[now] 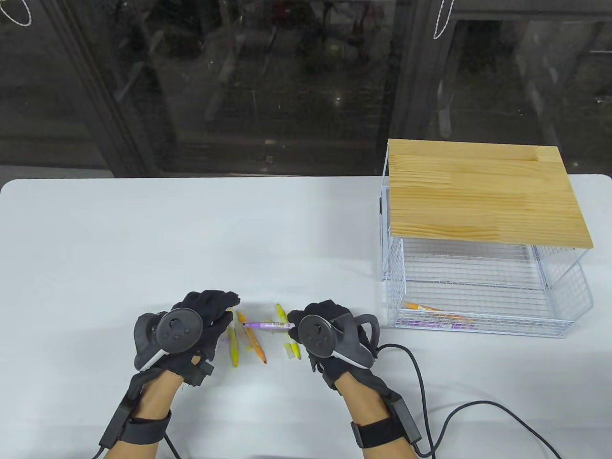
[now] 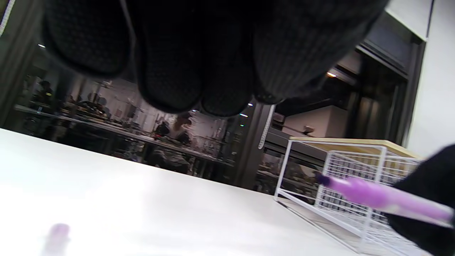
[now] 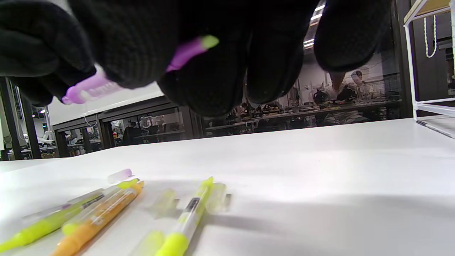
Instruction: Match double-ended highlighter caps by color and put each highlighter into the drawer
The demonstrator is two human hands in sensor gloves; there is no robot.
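My right hand (image 1: 292,321) pinches a purple highlighter (image 1: 267,325) level above the table, its dark bare tip pointing left at my left hand (image 1: 224,306). In the right wrist view the highlighter (image 3: 96,85) ends in a yellow-green tip. My left hand hovers just left of it with loosely bent fingers (image 2: 170,71), and I see nothing in them. Under the hands lie an orange highlighter (image 1: 253,342), yellow highlighters (image 1: 234,346) and loose caps, one of them a purple cap (image 3: 120,175). The white wire drawer (image 1: 478,330) stands pulled out at the right, holding an orange highlighter (image 1: 420,307) and a purple one.
A wooden top (image 1: 483,191) covers the wire drawer frame at the table's right. A black cable (image 1: 420,382) runs from my right wrist across the near right of the table. Dark glass doors stand beyond the table's far edge.
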